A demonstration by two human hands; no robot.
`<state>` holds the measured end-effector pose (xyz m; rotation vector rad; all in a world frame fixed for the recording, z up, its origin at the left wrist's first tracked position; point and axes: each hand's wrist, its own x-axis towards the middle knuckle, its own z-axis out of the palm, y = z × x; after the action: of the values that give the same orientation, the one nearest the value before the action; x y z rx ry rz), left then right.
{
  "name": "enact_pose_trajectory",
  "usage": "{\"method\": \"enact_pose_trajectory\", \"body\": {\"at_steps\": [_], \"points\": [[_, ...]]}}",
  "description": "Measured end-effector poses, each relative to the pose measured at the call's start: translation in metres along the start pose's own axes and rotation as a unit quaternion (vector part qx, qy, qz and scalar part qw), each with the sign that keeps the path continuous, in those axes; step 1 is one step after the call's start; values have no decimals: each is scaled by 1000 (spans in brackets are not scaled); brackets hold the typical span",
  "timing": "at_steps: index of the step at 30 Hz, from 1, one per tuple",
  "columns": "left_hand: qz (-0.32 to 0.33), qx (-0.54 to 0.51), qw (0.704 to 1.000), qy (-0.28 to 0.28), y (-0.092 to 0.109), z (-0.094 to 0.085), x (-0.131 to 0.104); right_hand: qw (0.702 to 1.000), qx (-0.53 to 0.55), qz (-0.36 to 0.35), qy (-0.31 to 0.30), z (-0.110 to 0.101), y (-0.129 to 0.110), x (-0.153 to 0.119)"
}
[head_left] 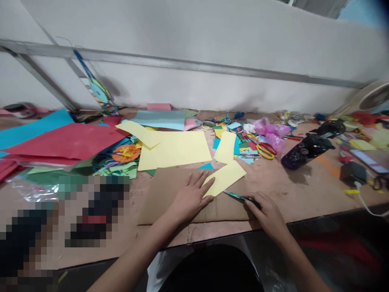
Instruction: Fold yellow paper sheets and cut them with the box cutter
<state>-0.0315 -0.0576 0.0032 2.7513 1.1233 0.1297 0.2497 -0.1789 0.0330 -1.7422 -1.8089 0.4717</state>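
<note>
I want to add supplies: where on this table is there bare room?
Bare tabletop lies between the cardboard, the black bottle and the black power adapter, beside the right hand. A smaller patch borders the cardboard's left edge. The back, along the wall, is crowded with colored paper and pink plastic.

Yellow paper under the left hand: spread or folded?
Spread: the paper lies flat on the cardboard, no fold showing; cannot tell under the left hand.
</note>
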Motion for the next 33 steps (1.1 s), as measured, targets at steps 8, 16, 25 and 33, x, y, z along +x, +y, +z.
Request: {"method": "enact_pose_trajectory", "body": {"at_steps": [8, 16, 25, 33], "points": [[0, -5, 1000, -15, 2, -5, -1, 1000, 20, 16, 6, 2, 0, 3], [-2, -17, 1000, 20, -3, 7, 0, 995, 42, 55, 75, -15, 22, 13], [-4, -18, 1000, -4, 2, 2, 1, 980, 67, 97, 160, -20, 52, 25], [6, -29, 1000, -3, 4, 0, -1, 975, 79, 113, 174, -20, 56, 22]]}}
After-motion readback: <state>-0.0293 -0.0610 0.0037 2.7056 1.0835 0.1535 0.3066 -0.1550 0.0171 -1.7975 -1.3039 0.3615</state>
